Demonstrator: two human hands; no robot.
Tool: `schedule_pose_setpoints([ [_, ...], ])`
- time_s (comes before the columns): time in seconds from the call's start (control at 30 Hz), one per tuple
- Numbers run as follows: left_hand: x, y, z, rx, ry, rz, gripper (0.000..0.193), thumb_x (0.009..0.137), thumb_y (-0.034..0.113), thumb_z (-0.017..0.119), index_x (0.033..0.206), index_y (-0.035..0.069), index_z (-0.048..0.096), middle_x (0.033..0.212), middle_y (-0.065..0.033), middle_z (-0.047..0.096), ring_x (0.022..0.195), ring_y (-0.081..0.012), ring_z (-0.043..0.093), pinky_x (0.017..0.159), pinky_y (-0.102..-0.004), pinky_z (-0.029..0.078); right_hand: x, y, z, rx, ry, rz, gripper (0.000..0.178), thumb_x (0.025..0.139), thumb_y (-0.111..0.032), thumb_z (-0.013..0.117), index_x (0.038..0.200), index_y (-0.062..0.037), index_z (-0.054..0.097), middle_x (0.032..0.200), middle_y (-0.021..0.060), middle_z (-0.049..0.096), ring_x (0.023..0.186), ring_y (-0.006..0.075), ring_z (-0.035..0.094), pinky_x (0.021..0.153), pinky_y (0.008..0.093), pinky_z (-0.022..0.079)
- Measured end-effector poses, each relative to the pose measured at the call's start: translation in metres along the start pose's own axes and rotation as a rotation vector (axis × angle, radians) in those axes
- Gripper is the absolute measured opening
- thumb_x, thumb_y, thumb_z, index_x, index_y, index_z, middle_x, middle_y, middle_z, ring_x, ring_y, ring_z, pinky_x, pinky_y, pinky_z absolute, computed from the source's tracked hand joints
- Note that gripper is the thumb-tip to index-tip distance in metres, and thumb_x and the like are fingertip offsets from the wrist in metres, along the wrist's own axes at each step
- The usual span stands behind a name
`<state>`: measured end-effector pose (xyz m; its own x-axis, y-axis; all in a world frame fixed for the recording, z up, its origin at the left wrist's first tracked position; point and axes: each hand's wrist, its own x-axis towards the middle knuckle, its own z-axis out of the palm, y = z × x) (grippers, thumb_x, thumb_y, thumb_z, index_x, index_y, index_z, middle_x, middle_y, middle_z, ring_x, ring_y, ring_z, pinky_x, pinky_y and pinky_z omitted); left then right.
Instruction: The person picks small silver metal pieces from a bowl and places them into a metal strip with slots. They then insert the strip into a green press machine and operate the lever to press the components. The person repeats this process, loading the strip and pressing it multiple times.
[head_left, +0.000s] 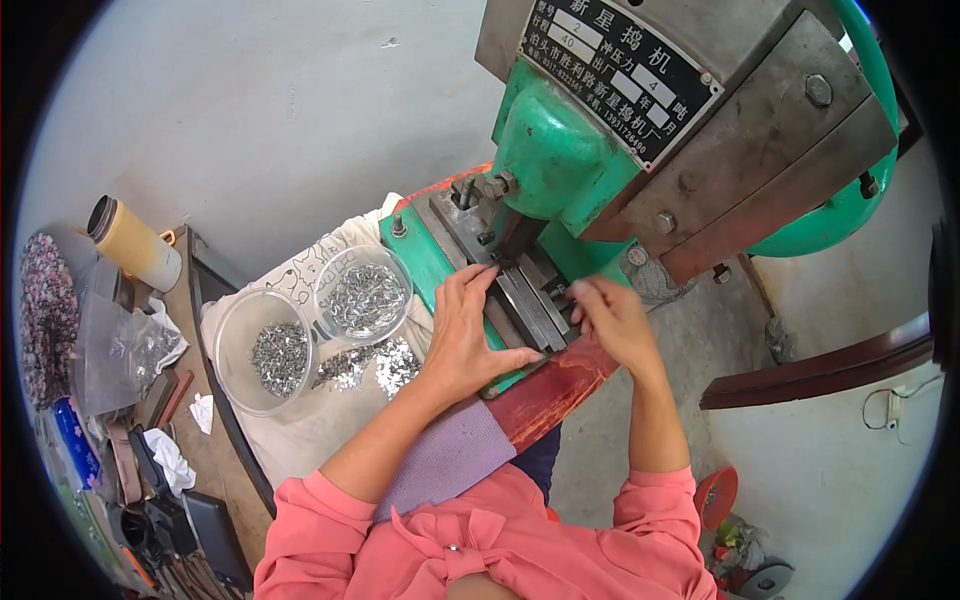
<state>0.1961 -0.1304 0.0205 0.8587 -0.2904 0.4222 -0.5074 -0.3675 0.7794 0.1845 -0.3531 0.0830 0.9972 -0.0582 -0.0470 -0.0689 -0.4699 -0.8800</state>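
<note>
A green and grey press [565, 150] stands in front of me, its ram coming down over a steel die block [530, 305] on the bed. My left hand [465, 335] lies along the block's left side, fingers stretched toward the ram and thumb spread to the near end. Nothing shows in its grasp. On the other side of the block, my right hand [615, 318] has its fingers curled together close to the metal. Whatever those fingertips hold, if anything, is hidden.
Left of the press, a clear tub [365, 300] and a wider tub [232, 365] hold small metal pieces on a cloth. Loose shiny pieces [397, 366] lie beside them. A yellow tumbler [143, 250] and clutter occupy the left table. A red bucket [716, 497] sits low right.
</note>
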Motion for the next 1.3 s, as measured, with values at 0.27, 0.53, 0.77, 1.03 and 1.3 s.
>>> schedule_pose_setpoints([
  [0.27, 0.009, 0.004, -0.009, -0.022, -0.077, -0.005, 0.106, 0.057, 0.038, 0.094, 0.141, 0.000, 0.040, 0.138, -0.0215, 0.040, 0.130, -0.0405, 0.037, 0.111, -0.0488, 0.032, 0.031, -0.015, -0.008, -0.101, -0.345, 0.144, 0.036, 0.104, -0.032, 0.055, 0.088, -0.0002, 0.062, 0.066, 0.0016, 0.062, 0.053, 0.0076, 0.056, 0.050, 0.0223, 0.043],
  [0.53, 0.011, 0.000, -0.015, -0.028, -0.106, 0.002, 0.099, 0.060, 0.038, 0.092, 0.139, 0.002, 0.043, 0.136, -0.0205, 0.043, 0.128, -0.0396, 0.039, 0.110, -0.0480, 0.033, 0.009, -0.004, 0.004, 0.257, -0.114, 0.062, 0.025, 0.099, -0.023, 0.063, 0.097, 0.0007, 0.059, 0.070, 0.0026, 0.061, 0.055, 0.0099, 0.059, 0.051, 0.0240, 0.047],
  [0.77, -0.008, -0.003, -0.018, -0.101, 0.024, -0.043, 0.079, 0.072, 0.025, 0.085, 0.136, 0.001, 0.046, 0.130, -0.0205, 0.049, 0.122, -0.0401, 0.045, 0.106, -0.0476, 0.037, -0.056, -0.003, 0.024, -0.331, 0.038, -0.244, 0.033, 0.090, -0.027, 0.076, 0.092, -0.0006, 0.057, 0.070, 0.0080, 0.063, 0.055, 0.0138, 0.061, 0.053, 0.0286, 0.048],
  [1.03, -0.046, 0.015, -0.028, -0.252, -0.026, -0.157, 0.050, 0.081, 0.011, 0.076, 0.126, -0.001, 0.056, 0.115, -0.0147, 0.060, 0.105, -0.0293, 0.061, 0.091, -0.0387, 0.049, -0.066, 0.011, 0.039, -0.637, 0.264, -0.516, 0.025, 0.086, -0.022, 0.076, 0.086, -0.0042, 0.058, 0.071, 0.0107, 0.055, 0.057, 0.0320, 0.056, 0.050, 0.0396, 0.045],
  [1.3, -0.074, 0.029, -0.030, -0.607, -0.141, -0.301, 0.048, 0.086, 0.003, 0.072, 0.131, 0.001, 0.055, 0.118, -0.0136, 0.060, 0.105, -0.0209, 0.066, 0.090, -0.0330, 0.055, -0.137, 0.034, 0.024, -0.554, 0.430, -0.519, 0.017, 0.082, -0.009, 0.074, 0.089, -0.0018, 0.061, 0.073, 0.0090, 0.059, 0.056, 0.0231, 0.057, 0.051, 0.0339, 0.046],
])
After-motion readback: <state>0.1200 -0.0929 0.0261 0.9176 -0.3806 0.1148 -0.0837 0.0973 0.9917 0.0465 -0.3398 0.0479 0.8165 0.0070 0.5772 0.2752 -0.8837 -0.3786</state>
